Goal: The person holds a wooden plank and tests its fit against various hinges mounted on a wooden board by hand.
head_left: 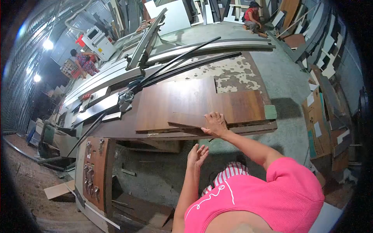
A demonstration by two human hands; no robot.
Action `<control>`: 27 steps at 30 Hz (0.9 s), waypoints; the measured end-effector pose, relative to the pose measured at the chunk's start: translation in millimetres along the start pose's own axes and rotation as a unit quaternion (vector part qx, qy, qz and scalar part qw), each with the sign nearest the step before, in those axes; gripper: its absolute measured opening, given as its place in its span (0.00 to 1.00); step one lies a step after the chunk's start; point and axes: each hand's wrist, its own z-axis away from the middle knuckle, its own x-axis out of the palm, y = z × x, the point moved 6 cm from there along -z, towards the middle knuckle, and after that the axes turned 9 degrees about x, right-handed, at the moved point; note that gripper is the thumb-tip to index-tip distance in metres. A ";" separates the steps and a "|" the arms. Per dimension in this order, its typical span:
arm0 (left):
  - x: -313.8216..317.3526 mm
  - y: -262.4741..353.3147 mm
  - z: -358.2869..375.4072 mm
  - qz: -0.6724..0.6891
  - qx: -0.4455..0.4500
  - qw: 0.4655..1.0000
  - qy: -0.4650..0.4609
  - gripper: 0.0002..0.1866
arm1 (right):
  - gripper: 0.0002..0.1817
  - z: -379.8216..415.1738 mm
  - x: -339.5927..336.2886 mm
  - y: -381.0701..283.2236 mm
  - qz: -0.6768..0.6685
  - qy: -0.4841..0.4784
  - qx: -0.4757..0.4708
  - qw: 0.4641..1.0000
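My right hand [215, 124] grips the near edge of a brown wood-grain panel [190, 118], with its fingers on top and the thumb at the edge. This panel lies over a larger wood-grain panel [155, 105] on the worktable, and its near edge looks slightly raised. To the right, another brown section [244, 105] continues the stack; where one panel ends is hard to tell. My left hand [198, 155] hovers below the table edge, palm up, fingers apart and a little curled, touching nothing.
Long dark metal bars [190, 66] lie across the worktable [254, 73], whose surface is peeling. A green block [270, 112] sits at its right corner. Hardware hangs on a wooden board [97, 171] at lower left. Cardboard [314, 124] leans at right. Two people are in the background.
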 end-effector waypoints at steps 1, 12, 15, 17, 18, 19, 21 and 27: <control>0.7 1.9 4.9 -0.010 -0.001 1.000 0.015 0.19 | 0.37 -0.8 0.7 -0.3 -0.003 0.001 -0.002 1.000; -27.9 -7.8 17.7 0.009 -0.003 1.000 0.013 0.15 | 0.36 3.3 5.4 0.8 0.021 0.003 -0.011 1.000; -26.5 -7.7 18.0 0.007 0.000 1.000 0.017 0.15 | 0.36 2.2 0.4 -0.5 0.023 0.034 -0.018 0.999; -30.5 -12.6 11.3 0.014 -0.007 1.000 0.005 0.15 | 0.38 1.4 5.6 2.1 0.015 -0.009 -0.002 1.000; -32.7 -15.3 4.5 0.014 -0.006 1.000 -0.013 0.15 | 0.38 0.9 6.9 4.8 0.017 -0.017 -0.005 1.000; -32.8 -16.0 3.3 0.020 -0.006 1.000 -0.023 0.15 | 0.38 0.1 9.7 8.0 0.032 -0.019 0.001 0.999; -36.9 -24.1 -10.8 0.036 -0.006 0.998 -0.054 0.15 | 0.38 3.5 22.0 10.6 0.025 0.021 -0.004 0.999; -24.5 -30.9 -7.8 0.047 0.014 0.999 -0.023 0.21 | 0.33 -4.0 -5.8 -14.9 0.052 -0.042 -0.033 0.997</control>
